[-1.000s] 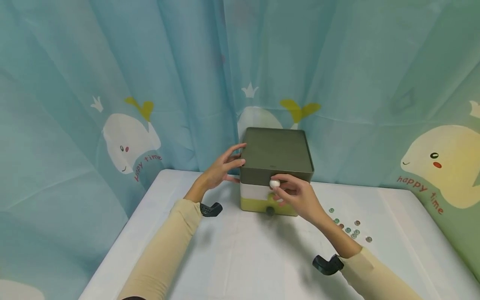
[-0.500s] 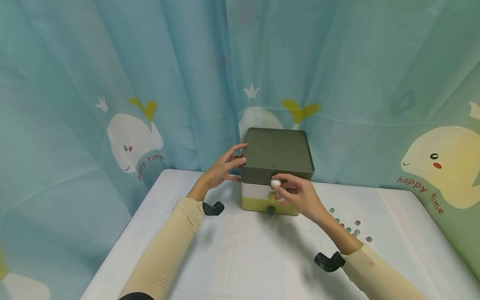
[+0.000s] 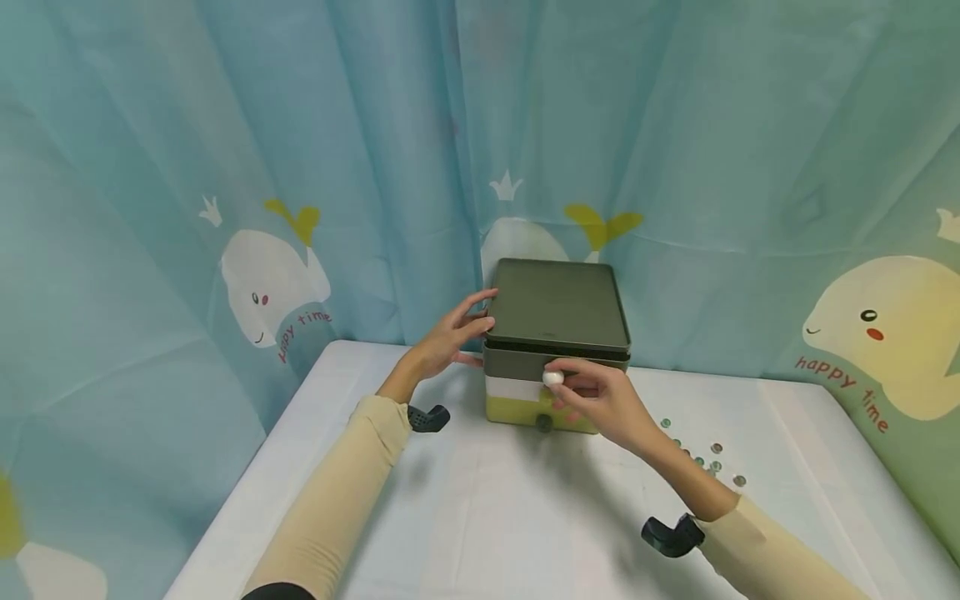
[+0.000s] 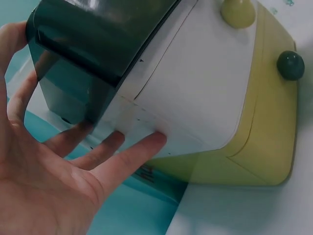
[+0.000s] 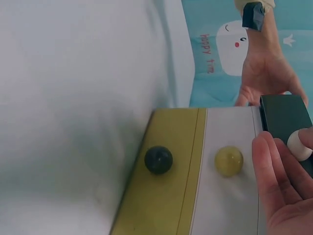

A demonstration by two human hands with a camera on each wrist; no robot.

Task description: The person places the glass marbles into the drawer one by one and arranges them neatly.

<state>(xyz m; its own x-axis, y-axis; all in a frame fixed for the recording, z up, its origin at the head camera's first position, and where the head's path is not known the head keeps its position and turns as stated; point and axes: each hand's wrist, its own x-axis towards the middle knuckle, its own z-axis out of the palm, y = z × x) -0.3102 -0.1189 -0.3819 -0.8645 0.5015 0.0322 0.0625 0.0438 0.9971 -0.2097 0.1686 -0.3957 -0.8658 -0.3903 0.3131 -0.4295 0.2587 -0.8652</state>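
Note:
A small chest of drawers (image 3: 561, 302) stands at the back of the table, with a dark green top tier, a white middle and a yellow bottom. My right hand (image 3: 611, 407) pinches the white knob (image 3: 552, 378) of the dark green top drawer (image 4: 68, 93), which sticks out slightly from the body. My left hand (image 3: 441, 342) rests against the chest's left side, fingers spread, some touching the dark green and white tiers. The white tier carries a yellow knob (image 5: 229, 160). A dark green knob (image 5: 158, 159) is on the yellow tier. The drawer's inside is hidden.
Several small flat glass pieces (image 3: 716, 448) lie on the white table (image 3: 465, 517) to the right, partly behind my right forearm. A blue curtain (image 3: 405, 167) with whale prints hangs close behind the chest and at both sides.
My right hand has moved slightly toward me with the white knob, and the top drawer has come out a little, leaving a dark gap under the lid. The left hand stays on the chest's side.

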